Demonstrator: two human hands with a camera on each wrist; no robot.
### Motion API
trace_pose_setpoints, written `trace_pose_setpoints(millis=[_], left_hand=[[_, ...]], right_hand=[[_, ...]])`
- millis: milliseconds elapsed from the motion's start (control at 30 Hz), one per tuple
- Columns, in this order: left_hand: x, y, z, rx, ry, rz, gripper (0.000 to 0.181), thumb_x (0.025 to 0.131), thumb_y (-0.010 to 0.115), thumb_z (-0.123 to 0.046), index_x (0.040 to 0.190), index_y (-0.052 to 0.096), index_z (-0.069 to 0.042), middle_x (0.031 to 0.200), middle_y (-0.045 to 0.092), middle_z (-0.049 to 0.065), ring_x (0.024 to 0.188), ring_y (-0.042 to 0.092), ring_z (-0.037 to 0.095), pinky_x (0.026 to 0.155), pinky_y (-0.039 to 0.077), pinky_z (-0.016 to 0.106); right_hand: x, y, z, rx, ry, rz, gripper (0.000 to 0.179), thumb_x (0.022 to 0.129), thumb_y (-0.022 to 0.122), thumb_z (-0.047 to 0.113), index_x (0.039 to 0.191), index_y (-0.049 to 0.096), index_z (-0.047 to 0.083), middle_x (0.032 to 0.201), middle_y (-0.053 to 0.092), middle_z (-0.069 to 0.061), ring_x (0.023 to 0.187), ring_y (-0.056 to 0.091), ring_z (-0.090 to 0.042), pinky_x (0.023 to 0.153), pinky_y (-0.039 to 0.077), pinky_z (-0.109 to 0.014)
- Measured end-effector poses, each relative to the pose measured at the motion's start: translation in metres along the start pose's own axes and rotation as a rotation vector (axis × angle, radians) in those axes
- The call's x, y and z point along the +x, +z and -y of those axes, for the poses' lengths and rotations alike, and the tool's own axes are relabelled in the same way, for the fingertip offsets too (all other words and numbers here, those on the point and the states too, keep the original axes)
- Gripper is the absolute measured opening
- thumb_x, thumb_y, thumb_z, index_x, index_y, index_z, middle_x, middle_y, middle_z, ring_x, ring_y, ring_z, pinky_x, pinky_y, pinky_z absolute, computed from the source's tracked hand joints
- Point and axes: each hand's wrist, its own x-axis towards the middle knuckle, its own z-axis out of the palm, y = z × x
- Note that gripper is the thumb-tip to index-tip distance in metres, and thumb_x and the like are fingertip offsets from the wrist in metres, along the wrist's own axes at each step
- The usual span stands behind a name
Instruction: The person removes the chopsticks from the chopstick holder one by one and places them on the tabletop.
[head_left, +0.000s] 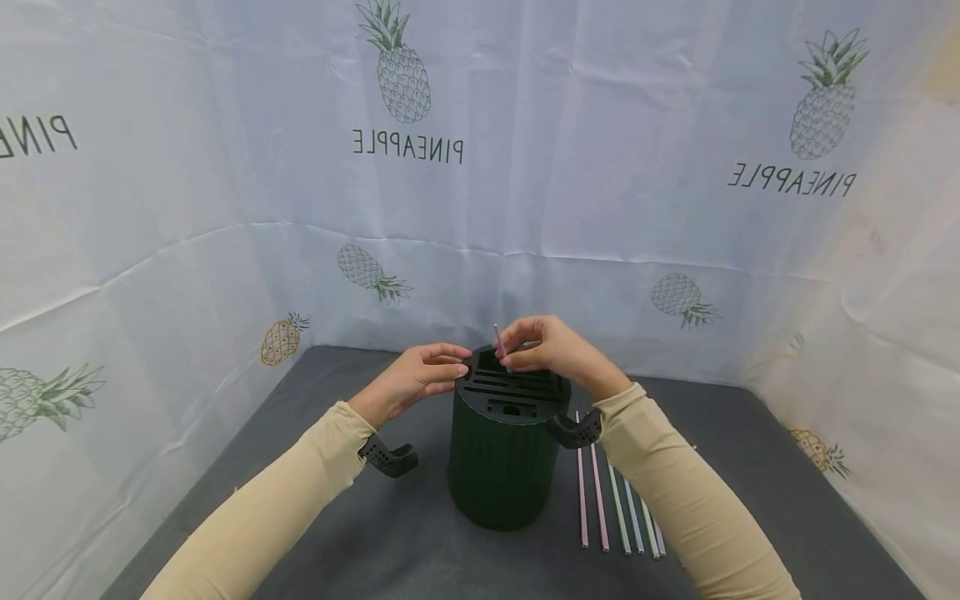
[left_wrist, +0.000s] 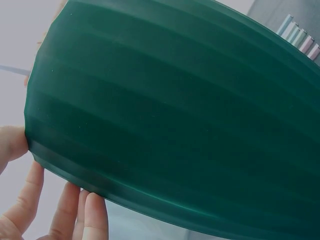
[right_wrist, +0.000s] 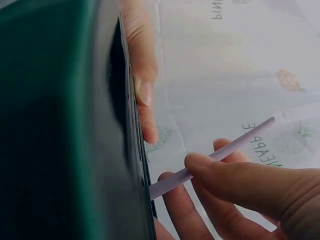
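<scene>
A dark green ribbed utensil holder stands upright on the dark tabletop, with a black slotted lid on it. My left hand holds the lid's left rim, thumb over the edge and fingertips against the side, as the left wrist view shows. Between thumb and fingers my right hand pinches a pale pink-lilac chopstick. The chopstick tilts above the large opening at the lid's back; its lower end meets the lid edge in the right wrist view, and how deep it sits is hidden.
Several pastel chopsticks lie side by side right of the holder, partly under my right sleeve. A pineapple-print cloth hangs behind and beside the dark table. Black wrist straps hang near the holder.
</scene>
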Motion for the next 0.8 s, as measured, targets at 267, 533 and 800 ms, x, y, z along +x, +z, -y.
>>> trace_pose_setpoints(millis=[267,533,800], left_hand=[[0.000,0.001,-0.001,0.001,-0.003,-0.002,0.043,0.094,0.064,-0.017,0.134,0.053,-0.006,0.141,0.048,0.013,0.127,0.050,0.026,0.110,0.041,0.045],[-0.001,0.000,-0.002,-0.007,0.006,0.004,0.044,0.094,0.064,-0.016,0.135,0.052,-0.005,0.142,0.047,0.013,0.127,0.050,0.026,0.110,0.041,0.046],[-0.002,0.001,-0.002,-0.002,0.005,0.001,0.043,0.094,0.064,-0.016,0.134,0.053,-0.005,0.140,0.049,0.013,0.123,0.052,0.023,0.110,0.041,0.046]], right_hand=[[-0.008,-0.010,0.003,0.158,-0.068,-0.147,0.020,0.087,0.068,-0.001,0.106,0.062,0.000,0.108,0.064,-0.011,0.096,0.067,-0.020,0.086,0.058,-0.037],[-0.022,-0.042,0.020,0.486,-0.335,-0.367,0.020,0.090,0.064,-0.005,0.105,0.067,0.008,0.101,0.065,-0.005,0.093,0.068,-0.017,0.085,0.058,-0.034],[-0.052,-0.080,0.035,0.811,-0.538,-0.606,0.031,0.085,0.065,-0.011,0.114,0.064,-0.002,0.101,0.065,-0.011,0.089,0.068,-0.021,0.080,0.060,-0.036]])
